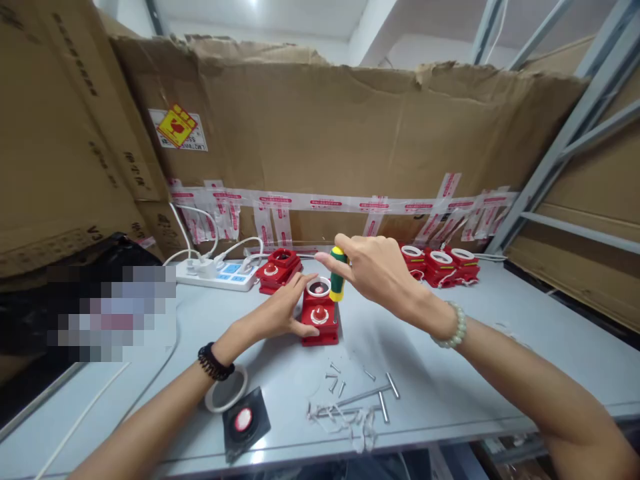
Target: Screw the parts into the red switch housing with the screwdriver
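Likely light and stiff, the red device suits a side hold. Left grip clasps it; right grip clamps a green-yellow handle.

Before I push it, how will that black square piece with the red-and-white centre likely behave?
The black square piece probably won't roll, lying flat with straight sides. One corner sits near the front edge of the table, so a push that way might tip it off. Its crisp outline suggests it's fairly stiff.
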The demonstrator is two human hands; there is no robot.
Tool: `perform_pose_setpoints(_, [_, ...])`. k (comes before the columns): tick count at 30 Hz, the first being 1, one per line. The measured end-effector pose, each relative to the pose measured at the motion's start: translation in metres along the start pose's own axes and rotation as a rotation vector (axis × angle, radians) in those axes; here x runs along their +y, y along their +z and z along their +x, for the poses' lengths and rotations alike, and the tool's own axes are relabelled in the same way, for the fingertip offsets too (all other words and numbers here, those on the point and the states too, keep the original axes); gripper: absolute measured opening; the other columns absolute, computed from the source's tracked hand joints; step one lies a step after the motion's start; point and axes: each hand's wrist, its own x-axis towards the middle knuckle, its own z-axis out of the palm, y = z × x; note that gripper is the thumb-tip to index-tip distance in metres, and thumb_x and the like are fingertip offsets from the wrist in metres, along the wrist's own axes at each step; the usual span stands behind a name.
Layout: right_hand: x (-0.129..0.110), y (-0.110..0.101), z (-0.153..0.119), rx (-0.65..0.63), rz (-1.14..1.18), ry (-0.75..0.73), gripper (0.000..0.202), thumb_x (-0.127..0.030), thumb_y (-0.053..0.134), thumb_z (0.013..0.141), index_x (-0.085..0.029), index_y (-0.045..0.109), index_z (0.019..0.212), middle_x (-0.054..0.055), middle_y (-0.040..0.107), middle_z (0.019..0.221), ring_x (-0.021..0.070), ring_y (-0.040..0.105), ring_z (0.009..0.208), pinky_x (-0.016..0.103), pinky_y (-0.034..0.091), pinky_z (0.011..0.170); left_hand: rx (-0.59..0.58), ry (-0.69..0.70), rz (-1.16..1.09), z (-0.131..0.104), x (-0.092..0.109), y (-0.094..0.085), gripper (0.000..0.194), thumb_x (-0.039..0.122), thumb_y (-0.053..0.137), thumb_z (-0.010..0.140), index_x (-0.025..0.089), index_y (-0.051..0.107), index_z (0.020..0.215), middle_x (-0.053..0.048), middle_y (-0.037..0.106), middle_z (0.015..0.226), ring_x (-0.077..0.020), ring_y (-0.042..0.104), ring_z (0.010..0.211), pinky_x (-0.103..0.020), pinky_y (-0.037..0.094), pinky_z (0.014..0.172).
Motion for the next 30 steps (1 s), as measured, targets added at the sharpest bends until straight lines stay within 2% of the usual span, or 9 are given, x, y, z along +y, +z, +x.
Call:
perform_pose_setpoints(4, [0.010,-0.008,-0.005,-0.101,0.309,-0.203,0.037,-0.034,0.032,0.098,-0.019,0.048,0.127,0.009,0.065,0.110,0.0189,0.061,0.093,0.029,0.042,0.072,0.013,-0.002,-0.016,-0.001,-0.002,0.001,0.102,0.042,0.079,0.063,0.025,0.018,0.143,-0.015,0.035,0.137,-0.0410,0.028,0.132,-0.056,0.030,0.105])
perform_pose_setpoints(6, [0.015,-0.014,-0.007,-0.150,0.445,-0.303,0.035,-0.028,0.037,0.096,-0.021,0.047,0.129,0.008,0.062,0.118,0.0170,0.059,0.099,0.029,0.043,0.080,0.018,0.004,-0.015,-0.001,-0.002,0.000,0.102,0.042,0.079,0.063,0.024,0.019,0.143,-0.014,0.037,0.134,-0.0395,0.033,0.129,-0.055,0.033,0.104])
perform_pose_setpoints(9, [0.017,-0.019,-0.005,-0.157,0.438,-0.306,0.028,-0.032,0.048,0.092,-0.019,0.057,0.115,0.007,0.069,0.100,0.0153,0.061,0.081,0.027,0.042,0.072,0.017,0.012,-0.019,0.000,-0.001,0.000,0.101,0.043,0.078,0.063,0.025,0.019,0.143,-0.013,0.039,0.131,-0.0376,0.036,0.127,-0.053,0.034,0.103])
perform_pose_setpoints(13, [0.014,-0.009,-0.002,-0.020,0.184,-0.073,0.034,-0.047,0.053,0.086,-0.015,0.061,0.084,0.003,0.061,0.062,0.0125,0.047,0.053,0.026,0.031,0.054,0.009,0.001,-0.024,0.000,0.001,0.000,0.102,0.043,0.078,0.064,0.025,0.017,0.143,-0.014,0.038,0.133,-0.0400,0.029,0.132,-0.057,0.029,0.106])
perform_pose_setpoints(16, [0.010,0.003,-0.002,0.078,0.148,0.037,0.039,-0.055,0.050,0.084,-0.018,0.058,0.076,-0.002,0.053,0.052,0.0102,0.036,0.046,0.025,0.023,0.049,0.010,-0.003,-0.040,0.000,0.001,0.001,0.102,0.044,0.078,0.063,0.025,0.018,0.143,-0.014,0.038,0.133,-0.0410,0.030,0.132,-0.058,0.029,0.105])
perform_pose_setpoints(19, [0.009,0.007,-0.003,0.090,0.080,0.062,0.046,-0.058,0.039,0.088,-0.019,0.059,0.075,0.000,0.054,0.054,0.0115,0.039,0.046,0.027,0.020,0.049,0.006,-0.014,-0.043,-0.001,0.000,0.001,0.101,0.044,0.078,0.063,0.025,0.019,0.143,-0.015,0.035,0.137,-0.0411,0.028,0.132,-0.059,0.029,0.105])
perform_pose_setpoints(23, [0.013,0.000,-0.008,-0.057,0.215,-0.082,0.041,-0.045,0.029,0.096,-0.019,0.056,0.111,0.007,0.066,0.091,0.0169,0.058,0.072,0.027,0.034,0.059,0.004,-0.025,-0.049,-0.001,0.003,-0.002,0.100,0.042,0.078,0.063,0.025,0.019,0.143,-0.015,0.034,0.139,-0.0408,0.026,0.134,-0.059,0.028,0.106])
perform_pose_setpoints(26, [0.021,-0.012,-0.010,-0.213,0.408,-0.211,0.039,-0.035,0.031,0.096,-0.019,0.039,0.131,0.011,0.058,0.121,0.0190,0.058,0.096,0.030,0.040,0.076,-0.013,-0.042,-0.044,-0.001,0.006,-0.004,0.101,0.041,0.078,0.063,0.024,0.019,0.143,-0.016,0.033,0.140,-0.0416,0.024,0.134,-0.059,0.027,0.106])
perform_pose_setpoints(30, [0.025,-0.023,-0.006,-0.303,0.496,-0.299,0.030,-0.037,0.038,0.095,-0.020,0.048,0.117,0.006,0.065,0.100,0.0151,0.057,0.078,0.027,0.040,0.069,-0.003,-0.043,-0.031,-0.001,0.006,-0.003,0.097,0.040,0.078,0.063,0.024,0.023,0.141,-0.013,0.040,0.130,-0.0389,0.037,0.125,-0.055,0.035,0.101])
